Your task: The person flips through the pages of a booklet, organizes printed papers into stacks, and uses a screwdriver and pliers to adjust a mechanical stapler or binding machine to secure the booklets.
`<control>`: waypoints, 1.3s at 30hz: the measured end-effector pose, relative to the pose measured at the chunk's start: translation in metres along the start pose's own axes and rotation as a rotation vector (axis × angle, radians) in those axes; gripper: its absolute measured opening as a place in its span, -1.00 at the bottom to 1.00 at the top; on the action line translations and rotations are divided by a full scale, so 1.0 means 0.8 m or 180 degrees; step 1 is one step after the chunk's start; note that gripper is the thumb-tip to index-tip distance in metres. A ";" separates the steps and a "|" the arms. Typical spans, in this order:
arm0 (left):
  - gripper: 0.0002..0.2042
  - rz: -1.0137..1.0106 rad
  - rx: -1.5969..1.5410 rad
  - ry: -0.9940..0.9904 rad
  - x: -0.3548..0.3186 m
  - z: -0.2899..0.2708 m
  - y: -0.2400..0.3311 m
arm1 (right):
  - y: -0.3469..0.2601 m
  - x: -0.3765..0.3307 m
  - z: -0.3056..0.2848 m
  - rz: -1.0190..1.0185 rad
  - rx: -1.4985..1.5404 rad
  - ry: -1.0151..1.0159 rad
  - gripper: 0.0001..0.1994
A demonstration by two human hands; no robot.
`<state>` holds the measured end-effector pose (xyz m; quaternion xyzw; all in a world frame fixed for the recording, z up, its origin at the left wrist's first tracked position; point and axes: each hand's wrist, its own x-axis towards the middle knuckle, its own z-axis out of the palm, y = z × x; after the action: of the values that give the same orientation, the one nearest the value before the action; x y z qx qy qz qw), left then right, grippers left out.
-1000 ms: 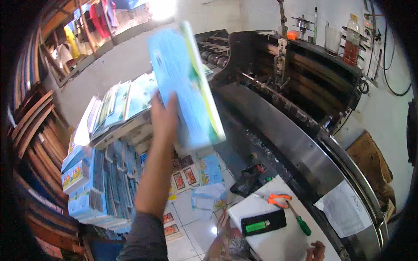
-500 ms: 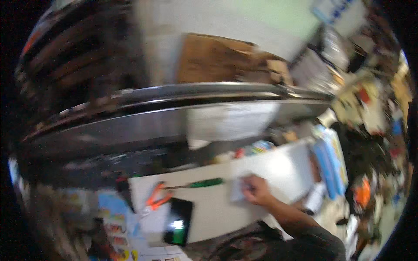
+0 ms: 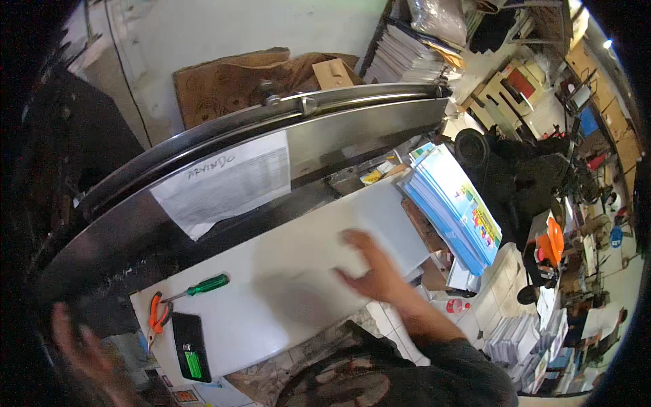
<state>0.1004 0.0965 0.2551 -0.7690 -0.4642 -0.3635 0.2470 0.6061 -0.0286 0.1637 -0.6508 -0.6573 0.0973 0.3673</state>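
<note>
My right hand (image 3: 376, 268) hovers over the right part of a white board (image 3: 237, 312), fingers and thumb apart, nothing between them. At the far left rim my left hand (image 3: 85, 353) shows blurred, its fingers spread, holding nothing that I can see. Nearest to it on the board lie pliers with orange handles (image 3: 160, 313) and a screwdriver with a green handle (image 3: 209, 285). Beside them is a flat black phone-like slab (image 3: 183, 332), with a green lighter (image 3: 193, 363) on top. A stack of blue booklets (image 3: 447, 210) stands just beyond the board's right end.
Behind the board runs a long metal rail (image 3: 325, 102) with a paper sheet (image 3: 230, 180) on its front. Brown cardboard (image 3: 224, 88) lies farther back. Paper stacks (image 3: 512, 339) and a red-capped bottle (image 3: 458, 306) stand on the tiled floor to the right.
The view has swung to the right. My right hand has opened and lifted from the board; a pale patch by its fingers no longer shows. My left hand has come into view at the left.
</note>
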 end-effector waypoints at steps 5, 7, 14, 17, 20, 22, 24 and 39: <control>-0.74 -0.0358 -0.1916 -0.1162 -0.022 0.078 0.205 | 0.067 -0.010 -0.215 0.0991 -0.1679 0.0646 -0.40; -0.78 -0.0229 -0.2704 -0.1458 -0.012 0.120 0.286 | 0.101 -0.020 -0.266 0.1231 -0.1897 0.0324 -0.35; -0.75 0.0789 -0.3431 -0.2553 0.015 0.174 0.464 | 0.184 0.097 -0.274 -0.0367 -0.1366 -0.0312 -0.52; -0.74 0.0724 -0.3268 -0.2684 -0.001 0.179 0.460 | 0.210 0.155 -0.246 -0.0489 -0.1284 -0.0835 -0.62; -0.78 0.0281 -0.3159 -0.2747 -0.025 0.169 0.440 | 0.256 0.160 -0.234 -0.0473 -0.1393 -0.0879 -0.55; -0.81 -0.0129 -0.3102 -0.2743 -0.039 0.160 0.419 | 0.274 0.159 -0.232 -0.0092 -0.1272 -0.0852 -0.47; -0.81 -0.0491 -0.3017 -0.2664 -0.057 0.153 0.397 | 0.277 0.160 -0.226 0.0032 -0.0847 -0.0683 -0.48; -0.78 -0.0926 -0.3163 -0.2246 -0.079 0.129 0.385 | 0.218 0.165 -0.268 0.0440 -0.0689 -0.0032 -0.41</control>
<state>0.3907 -0.0011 0.1293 -0.7947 -0.3932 -0.2900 -0.3602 0.8891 0.0422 0.2574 -0.7299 -0.6194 0.0541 0.2840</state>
